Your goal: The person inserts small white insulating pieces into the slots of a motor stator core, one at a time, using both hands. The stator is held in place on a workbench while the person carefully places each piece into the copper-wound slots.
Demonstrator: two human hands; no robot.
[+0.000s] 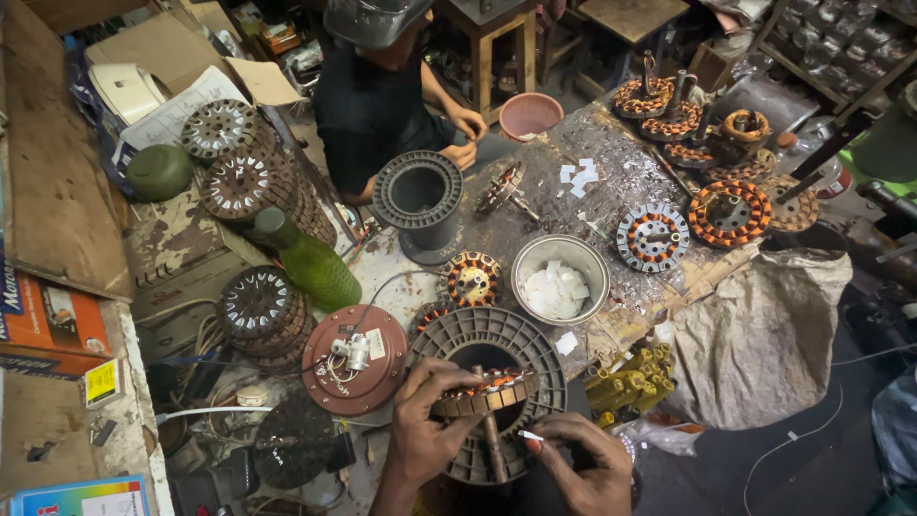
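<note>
1. Left hand: fingers curled, gripping the near-left edge of a copper-wound stator.
2. Right hand: thumb and forefinger pinching a small white slip, just right of the stator.
3. Stator sits on a shaft, over the dark ribbed round housing.
4. Left of housing: brown round cover plate with capacitor.
5. Beyond housing, right: steel bowl holding white slips.
6. Farther: another person's hands.
</note>
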